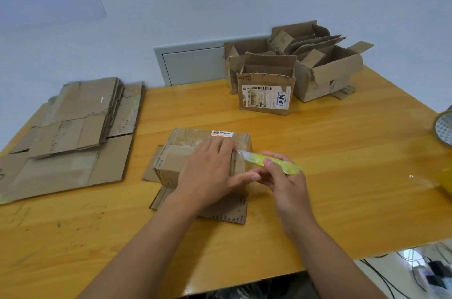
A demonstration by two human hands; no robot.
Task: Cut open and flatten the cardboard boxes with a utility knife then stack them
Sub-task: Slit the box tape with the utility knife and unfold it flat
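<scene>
Cardboard box (176, 164) lies under your flat, pressing left hand (208, 171). Your right hand (281, 176) grips the utility knife (274, 163), its blade pointing left into the box's right end.

small taped box (208, 152) at table centre, flaps splayed | yellow-green utility knife (271, 163) at its 3 o'clock, blade apparently touching its edge | flattened stack (71, 132) at 9 o'clock | open boxes (291, 71) at 1 o'clock

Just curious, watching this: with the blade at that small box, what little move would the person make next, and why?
Probably draw the knife along the box seam toward themselves. The right hand grips it, blade tip at the box's right edge, and the left hand presses the box steady.
</scene>
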